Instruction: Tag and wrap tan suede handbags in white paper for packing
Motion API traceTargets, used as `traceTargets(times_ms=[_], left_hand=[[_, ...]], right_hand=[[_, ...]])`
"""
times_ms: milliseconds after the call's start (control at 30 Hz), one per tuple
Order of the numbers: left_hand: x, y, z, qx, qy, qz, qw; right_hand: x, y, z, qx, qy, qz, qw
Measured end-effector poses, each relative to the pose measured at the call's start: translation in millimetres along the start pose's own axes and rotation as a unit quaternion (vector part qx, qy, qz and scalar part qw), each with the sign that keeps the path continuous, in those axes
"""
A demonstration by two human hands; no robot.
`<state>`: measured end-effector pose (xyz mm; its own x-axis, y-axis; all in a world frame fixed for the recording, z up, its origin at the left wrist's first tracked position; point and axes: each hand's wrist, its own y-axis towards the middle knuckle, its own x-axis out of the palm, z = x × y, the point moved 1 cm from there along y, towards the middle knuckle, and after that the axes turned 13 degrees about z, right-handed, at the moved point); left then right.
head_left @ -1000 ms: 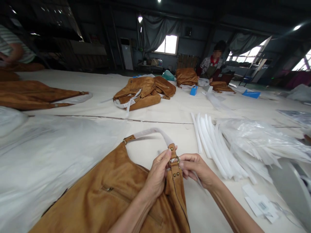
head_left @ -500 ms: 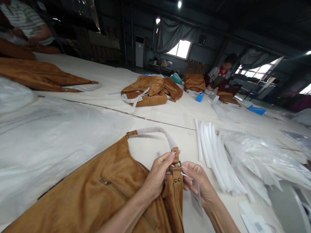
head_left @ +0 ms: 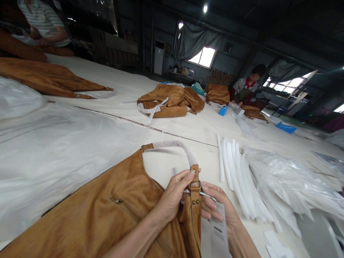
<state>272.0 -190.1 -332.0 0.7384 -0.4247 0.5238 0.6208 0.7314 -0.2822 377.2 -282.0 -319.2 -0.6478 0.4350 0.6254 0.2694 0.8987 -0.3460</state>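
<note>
A tan leather handbag [head_left: 107,208] lies in front of me, its strap [head_left: 172,144] wrapped in white film and looped away from me. My left hand [head_left: 176,191] pinches the strap's leather end just above a brass ring [head_left: 195,185]. Close by on the ring's other side, my right hand [head_left: 219,200] has its fingers curled in on a thin white tag string [head_left: 208,195]. From there a white printed hang tag [head_left: 219,229] dangles below the fingers, partly behind them. Part of the string near the ring is hidden by the strap.
White foam tubes [head_left: 236,175] and clear plastic bags [head_left: 290,172] lie to the right. Plastic sheeting [head_left: 53,143] covers the left. More tan bags [head_left: 163,100] rest across the table. One person [head_left: 48,25] works at far left, another [head_left: 245,86] at far right.
The hang tag has swung to show more of its printed face. My right fingers have shifted slightly beside the ring; my left hand keeps its pinch. The view has tilted slightly.
</note>
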Motion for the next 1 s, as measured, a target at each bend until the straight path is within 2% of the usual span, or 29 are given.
traceTargets(times_ms=[100,167,267,333,467,600,667,767,833,1000], left_hand=[[-0.2,0,1,0.004,0.008,-0.003,1.000],[-0.4,-1,1,0.026,0.022,0.018,0.999],[-1.6,-1,2,0.117,0.053,0.086,0.988],[-2.9,-1,4,0.185,0.090,0.110,0.972],[-5.5,1,15,0.299,0.198,0.080,0.930],[-6.8,2,23,0.341,0.280,0.038,0.896],[-7.5,1,23,0.321,0.286,0.054,0.901],[-8.0,-6,19,0.214,0.226,0.092,0.946],[-6.5,-13,17,0.149,0.184,0.090,0.967],[0.5,-25,18,0.109,0.130,0.095,0.981]], right_hand=[[1,0,4,0.010,0.020,-0.013,1.000],[1,0,8,0.005,0.037,-0.021,0.999],[0,0,18,-0.008,0.083,-0.020,0.996],[-1,1,25,-0.005,0.117,-0.015,0.993],[1,3,32,0.011,0.145,-0.001,0.989],[3,4,28,0.008,0.135,0.019,0.991],[4,4,26,-0.001,0.124,0.033,0.992],[4,5,25,-0.022,0.108,0.061,0.992],[4,6,24,-0.033,0.095,0.077,0.992],[4,6,23,-0.055,0.045,0.080,0.994]])
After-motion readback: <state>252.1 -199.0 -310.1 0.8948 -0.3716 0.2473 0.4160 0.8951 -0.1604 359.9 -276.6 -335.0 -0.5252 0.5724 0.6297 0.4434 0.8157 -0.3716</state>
